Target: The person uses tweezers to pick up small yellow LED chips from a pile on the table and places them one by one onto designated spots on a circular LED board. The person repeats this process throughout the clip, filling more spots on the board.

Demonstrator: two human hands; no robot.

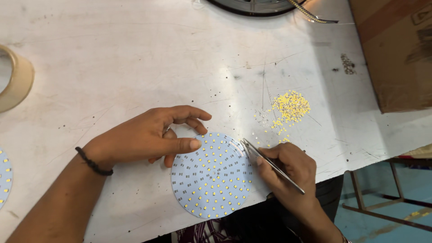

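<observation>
A round pale blue board (pixel 211 177) with many tiny yellow dots lies flat on the white counter (pixel 135 58), close to the front edge. It sits between the two hands.

The left hand (pixel 148 135) rests on the counter at the board's upper left side. Its fingers are curled, and its thumb and one fingertip press on the board's edge. It grips nothing, it just pins the board down. A black band (pixel 93 162) goes around that wrist.

The right hand (pixel 288 168) is at the board's right side. It is pinched closed around thin metal tweezers (pixel 270 164). The tweezer tips point up and left and reach the board's right edge. I cannot tell if the tips hold a chip.

Just behind the right hand, a small pile of tiny yellow chips (pixel 290 108) lies on the counter, with some loose ones scattered near it. Nothing lies between the pile and the board.

A roll of tape (pixel 15 83) sits far off at the left edge. Another dotted board (pixel 4 177) peeks in at the lower left. A brown cardboard box (pixel 396 49) stands at the right. A dark round reel (pixel 256 6) lies at the top.
</observation>
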